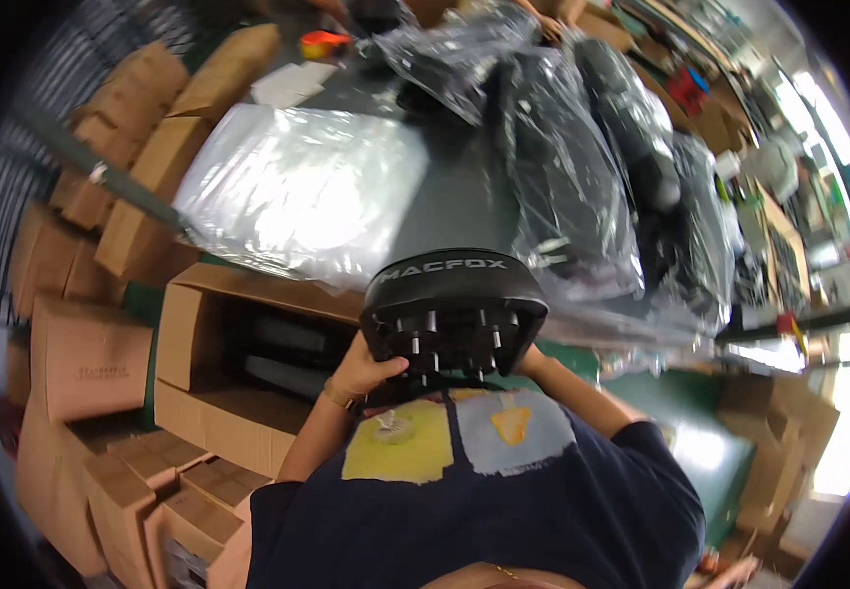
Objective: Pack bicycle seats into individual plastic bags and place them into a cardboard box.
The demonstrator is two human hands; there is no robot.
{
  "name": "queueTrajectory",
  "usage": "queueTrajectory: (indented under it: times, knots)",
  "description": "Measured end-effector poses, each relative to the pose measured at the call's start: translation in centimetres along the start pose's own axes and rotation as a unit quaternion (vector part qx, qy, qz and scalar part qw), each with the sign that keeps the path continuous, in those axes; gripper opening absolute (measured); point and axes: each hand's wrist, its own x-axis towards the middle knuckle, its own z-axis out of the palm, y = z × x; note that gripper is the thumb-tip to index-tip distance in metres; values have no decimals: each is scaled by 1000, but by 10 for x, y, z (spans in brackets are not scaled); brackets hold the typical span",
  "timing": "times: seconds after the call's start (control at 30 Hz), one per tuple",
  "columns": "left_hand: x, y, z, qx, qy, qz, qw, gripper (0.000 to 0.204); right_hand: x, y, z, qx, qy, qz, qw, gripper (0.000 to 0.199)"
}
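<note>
A black bike seat (pixel 454 290), its back end toward me and several bolts jutting from its underside, is held up in front of my chest at the table's near edge. My left hand (pixel 374 373) grips its left side, thumb on the lower edge. On the other side my right hand (pixel 533 361) holds it, with most of the fingers hidden behind the seat. Just beyond lies a pile of clear plastic bags (pixel 297 187) on the dark table (pixel 454 187). To the right of that rest several long black items in clear bags (pixel 562 177).
An open carton (pixel 179 339) with dark items inside stands at my left, below the table. More cardboard boxes (pixel 91 358) are stacked further left, and others (pixel 778 432) sit at the right. An orange tape dispenser (pixel 323 43) lies at the far edge, near another person's hand (pixel 548 26).
</note>
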Motion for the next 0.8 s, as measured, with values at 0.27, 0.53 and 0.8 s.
queueTrajectory:
  times: [0.27,0.53,0.8]
  knots:
    - [6,-6,-29,110,-82,-65,988,71,-18,-9,14,107,92,143,980,41]
    - [21,23,-13,105,-117,-82,984,80,-55,-8,28,56,124,197,971,42]
    - [32,6,-13,107,-111,-12,988,71,-22,-1,42,-2,134,185,974,44]
